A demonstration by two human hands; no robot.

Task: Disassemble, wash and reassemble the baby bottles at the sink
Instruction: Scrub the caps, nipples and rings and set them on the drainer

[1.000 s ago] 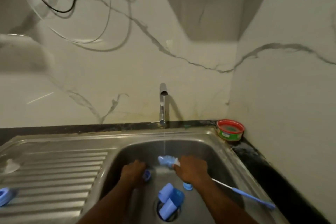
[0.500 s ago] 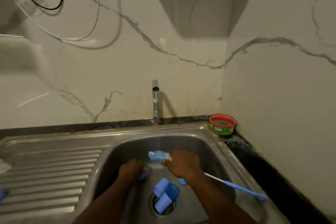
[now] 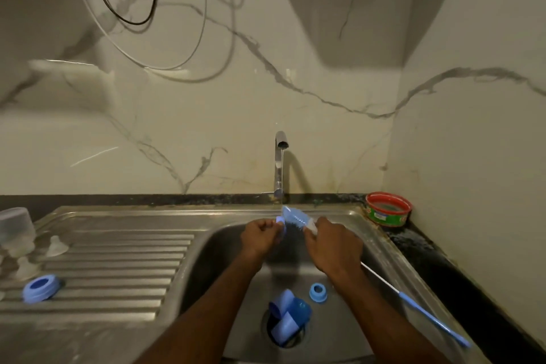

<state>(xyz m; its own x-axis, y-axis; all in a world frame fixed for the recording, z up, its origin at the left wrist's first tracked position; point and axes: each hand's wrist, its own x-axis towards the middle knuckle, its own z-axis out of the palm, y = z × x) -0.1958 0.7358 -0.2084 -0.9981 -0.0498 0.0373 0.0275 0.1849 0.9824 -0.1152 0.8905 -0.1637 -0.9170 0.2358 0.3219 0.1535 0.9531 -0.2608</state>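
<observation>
blue brush (image 3: 295, 217) scrubs ring (image 3: 280, 220) under tap (image 3: 279, 165).

clear bottle (image 3: 14, 230) cut by left edge | part in left hand (image 3: 260, 235) mostly hidden | drain (image 3: 285, 331) covered by blue caps (image 3: 288, 316)

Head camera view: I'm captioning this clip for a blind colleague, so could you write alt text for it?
Over a steel sink, a right hand holds a blue bottle brush under the running tap against a small blue part pinched in the left hand. Blue caps lie over the drain beside a blue ring; another ring sits on the drainboard.
</observation>
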